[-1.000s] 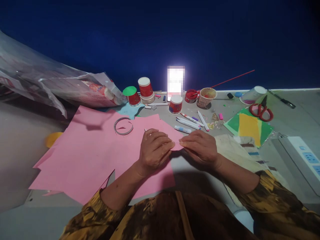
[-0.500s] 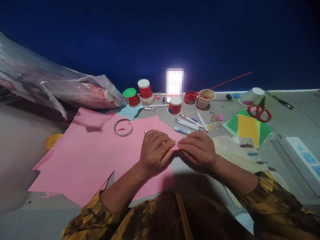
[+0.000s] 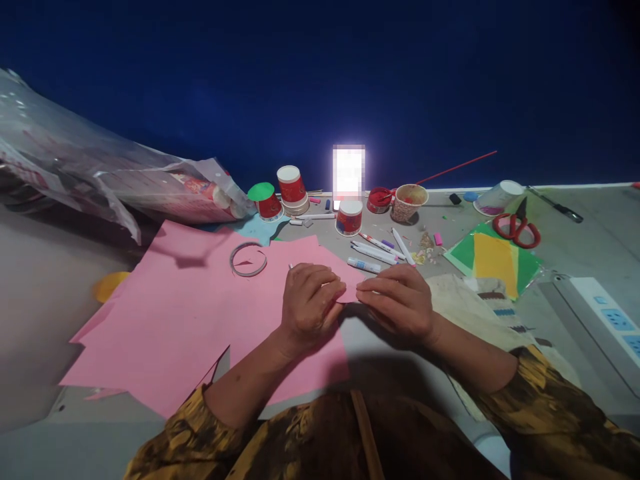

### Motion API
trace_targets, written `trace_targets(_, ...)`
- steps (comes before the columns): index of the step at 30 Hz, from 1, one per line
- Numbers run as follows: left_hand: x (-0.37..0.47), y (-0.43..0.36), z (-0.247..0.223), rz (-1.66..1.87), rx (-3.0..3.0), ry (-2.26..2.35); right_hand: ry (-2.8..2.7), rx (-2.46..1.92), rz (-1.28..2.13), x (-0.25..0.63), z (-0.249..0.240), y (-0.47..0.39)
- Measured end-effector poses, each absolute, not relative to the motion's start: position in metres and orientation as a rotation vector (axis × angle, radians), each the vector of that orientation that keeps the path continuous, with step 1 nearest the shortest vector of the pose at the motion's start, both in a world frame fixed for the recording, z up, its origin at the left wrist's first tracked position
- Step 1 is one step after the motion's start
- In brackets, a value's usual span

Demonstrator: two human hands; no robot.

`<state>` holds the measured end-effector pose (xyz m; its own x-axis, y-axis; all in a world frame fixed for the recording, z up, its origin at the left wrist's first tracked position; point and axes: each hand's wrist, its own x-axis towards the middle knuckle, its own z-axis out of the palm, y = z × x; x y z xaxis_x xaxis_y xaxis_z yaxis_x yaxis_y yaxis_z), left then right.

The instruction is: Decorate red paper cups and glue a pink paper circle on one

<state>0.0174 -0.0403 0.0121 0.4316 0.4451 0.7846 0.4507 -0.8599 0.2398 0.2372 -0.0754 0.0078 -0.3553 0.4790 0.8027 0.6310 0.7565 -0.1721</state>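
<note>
Between my two hands is a small piece of pink paper (image 3: 351, 292), pinched at its two sides by thumbs and fingers. My left hand (image 3: 311, 300) is closed on its left side, above large pink paper sheets (image 3: 165, 320) lying on the table. My right hand (image 3: 397, 300) grips the right side, and most of the piece is hidden by my fingers. A glue stick (image 3: 364, 265) lies just beyond the hands. Several white markers (image 3: 375, 252) lie behind it. A roll of tape (image 3: 249, 259) rests on the pink sheets.
Red paper cups (image 3: 291, 188) and a brown-patterned cup (image 3: 409, 203) stand along the wall beside a bright lit screen (image 3: 349, 173). Red-handled scissors (image 3: 517, 230) lie on green and yellow paper (image 3: 495, 263). A cloth (image 3: 453, 300) and a power strip (image 3: 605, 313) are at right, a plastic bag (image 3: 150, 183) at left.
My fingertips have moved slightly apart, so more of the small pink paper shows between them. The whole view has shifted a little.
</note>
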Motion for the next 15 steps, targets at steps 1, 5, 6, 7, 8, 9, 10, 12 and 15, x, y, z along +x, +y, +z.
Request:
trace_targets(1, 0.0175, -0.0404, 0.0119, -1.466, -2.646, -0.826, -2.020, -0.828, -0.211, 0.2370, 0.0072, -0.0759)
trace_targets(5, 0.0169, -0.0419, 0.0115, -1.489, -2.630, -0.759, -2.035, -0.850, -0.178, 0.2358, 0.0049, -0.0767)
trace_targets(6, 0.0167, -0.0423, 0.0117, -1.495, -2.626, -0.750, -2.045, -0.874, -0.162, 0.2356, 0.0047, -0.0763)
trace_targets(7, 0.0165, -0.0427, 0.0121, -1.502, -2.620, -0.746, -2.058, -0.904, -0.147, 0.2356, 0.0048, -0.0757)
trace_targets(8, 0.0164, -0.0430, 0.0126, -1.511, -2.611, -0.753, -2.069, -0.935, -0.138, 0.2356, 0.0050, -0.0748)
trace_targets(9, 0.0165, -0.0432, 0.0131, -1.521, -2.597, -0.767, -2.080, -0.961, -0.136, 0.2356, 0.0054, -0.0737)
trace_targets(10, 0.0167, -0.0434, 0.0137, -1.529, -2.583, -0.785, -2.086, -0.977, -0.142, 0.2356, 0.0058, -0.0726)
trace_targets(12, 0.0177, -0.0438, 0.0145, -1.530, -2.571, -0.820, -2.092, -0.993, -0.158, 0.2351, 0.0065, -0.0705)
trace_targets(15, 0.0190, -0.0446, 0.0141, -1.498, -2.601, -0.809, -2.115, -0.995, -0.164, 0.2339, 0.0063, -0.0685)
